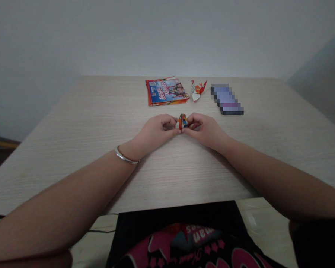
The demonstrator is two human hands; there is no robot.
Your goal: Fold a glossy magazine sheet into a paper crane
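Between my two hands is a small piece of folded, colourful printed paper [181, 121], held just above or on the table; I cannot tell which. My left hand [159, 128], with a silver bangle [125, 157] at its wrist, pinches the paper's left side between thumb and fingers. From the other side my right hand [205, 128] pinches its right edge, fingers curled. Both thumb tips meet near the front of the paper. The fingertips hide parts of it.
Beyond my hands lies a stack of printed booklets or sheets [167, 91]. A folded paper crane [197, 91] sits to its right, and farther right is a blurred phone [227, 99]. The pale wooden table [100, 100] meets a wall at the back.
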